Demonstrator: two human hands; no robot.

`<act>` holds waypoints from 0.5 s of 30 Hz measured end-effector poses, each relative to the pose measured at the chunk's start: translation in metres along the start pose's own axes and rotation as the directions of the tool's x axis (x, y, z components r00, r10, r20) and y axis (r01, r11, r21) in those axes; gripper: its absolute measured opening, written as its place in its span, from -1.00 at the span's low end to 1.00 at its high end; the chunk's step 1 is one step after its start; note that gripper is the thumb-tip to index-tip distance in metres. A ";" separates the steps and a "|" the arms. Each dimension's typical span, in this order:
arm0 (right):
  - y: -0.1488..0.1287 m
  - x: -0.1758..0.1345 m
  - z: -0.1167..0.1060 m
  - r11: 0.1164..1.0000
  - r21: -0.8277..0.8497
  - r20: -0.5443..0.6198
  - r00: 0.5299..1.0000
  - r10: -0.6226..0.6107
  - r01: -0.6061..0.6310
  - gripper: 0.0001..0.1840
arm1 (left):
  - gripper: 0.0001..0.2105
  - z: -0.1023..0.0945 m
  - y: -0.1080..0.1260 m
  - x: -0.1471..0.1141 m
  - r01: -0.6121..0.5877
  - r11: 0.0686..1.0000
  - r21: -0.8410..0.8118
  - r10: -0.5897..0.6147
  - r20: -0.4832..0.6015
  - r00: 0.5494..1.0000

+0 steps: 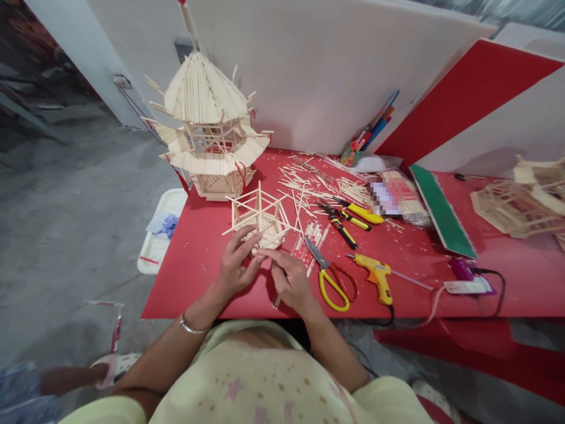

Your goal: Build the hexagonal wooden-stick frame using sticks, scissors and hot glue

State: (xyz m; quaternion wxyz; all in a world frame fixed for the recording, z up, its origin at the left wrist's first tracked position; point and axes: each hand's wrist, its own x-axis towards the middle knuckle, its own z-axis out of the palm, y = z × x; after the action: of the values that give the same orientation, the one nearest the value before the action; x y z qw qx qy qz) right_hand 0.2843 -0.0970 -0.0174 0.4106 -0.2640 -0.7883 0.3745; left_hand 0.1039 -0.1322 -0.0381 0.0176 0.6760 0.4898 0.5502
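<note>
A small six-sided frame of thin wooden sticks stands on the red table in front of me. My left hand is closed on its near-left side, fingers over the top sticks and thumb low. At the frame's near edge, the index finger of my right hand reaches out close to my left thumb, while its other fingers are curled. A short stick end pokes out below my right hand; whether that hand grips it is hidden. Behind the frame rises a tiered stick pagoda.
Scissors, pliers and a yellow glue gun lie to the right. Loose sticks are scattered behind. A green board, a power strip and another stick model are farther right. A white tray is beyond the left edge.
</note>
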 end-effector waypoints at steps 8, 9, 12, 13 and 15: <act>0.000 0.000 0.000 1.000 -0.012 0.008 1.000 0.004 -0.004 -0.45 | -0.58 -0.001 -0.001 -0.001 0.005 0.999 0.042 -0.006 0.015 1.000; -0.001 0.000 0.000 1.000 -0.013 0.007 1.000 0.006 -0.006 -0.46 | -0.58 -0.001 -0.001 -0.001 0.003 0.999 0.042 -0.004 0.017 1.000; -0.001 0.000 0.000 1.000 -0.020 0.005 1.000 0.003 -0.003 -0.46 | -0.57 -0.001 -0.001 0.000 -0.002 0.999 0.036 0.002 0.013 1.000; -0.001 0.000 0.000 1.000 -0.021 0.006 1.000 -0.001 0.001 -0.46 | -0.57 -0.001 0.000 0.000 -0.002 0.999 0.032 0.002 0.010 1.000; 0.000 0.000 0.000 1.000 -0.019 0.010 1.000 -0.007 0.007 -0.45 | -0.57 -0.001 0.000 -0.001 0.004 1.000 0.031 -0.004 0.010 1.000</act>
State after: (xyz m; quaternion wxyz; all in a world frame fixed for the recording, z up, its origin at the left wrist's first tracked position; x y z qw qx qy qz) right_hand 0.2846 -0.0969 -0.0168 0.4055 -0.2631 -0.7948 0.3669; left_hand 0.1028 -0.1334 -0.0383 0.0108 0.6780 0.4996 0.5391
